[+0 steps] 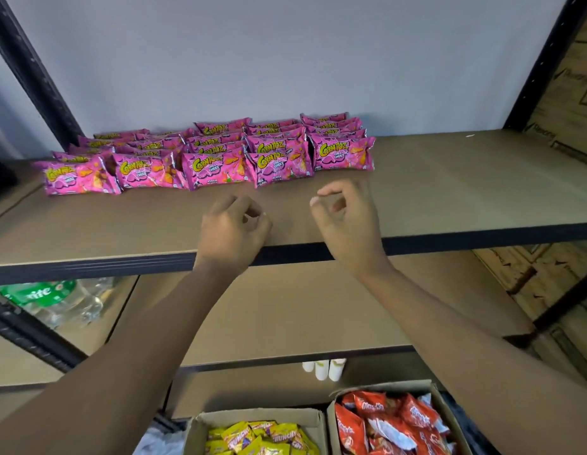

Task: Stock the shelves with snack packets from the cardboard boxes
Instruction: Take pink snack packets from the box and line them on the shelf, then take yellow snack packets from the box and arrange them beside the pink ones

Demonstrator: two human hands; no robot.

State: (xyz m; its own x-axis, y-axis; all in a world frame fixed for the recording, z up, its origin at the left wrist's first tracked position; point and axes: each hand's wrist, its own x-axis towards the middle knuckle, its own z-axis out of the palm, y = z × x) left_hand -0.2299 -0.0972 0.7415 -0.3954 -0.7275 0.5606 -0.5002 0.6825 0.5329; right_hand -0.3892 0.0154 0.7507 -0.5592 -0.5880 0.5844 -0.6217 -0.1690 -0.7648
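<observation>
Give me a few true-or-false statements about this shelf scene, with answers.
1. The pink packets lie in rows on the upper shelf. True.
2. Each hand is holding a packet. False: the left hand and the right hand hold nothing, with fingers loosely curled over the shelf.
3. One cardboard box holds yellow packets, and the second box holds red packets. True.
4. A green-labelled bottle stands among the pink packets. False: the bottle sits lower down at the left, under that shelf.
</observation>
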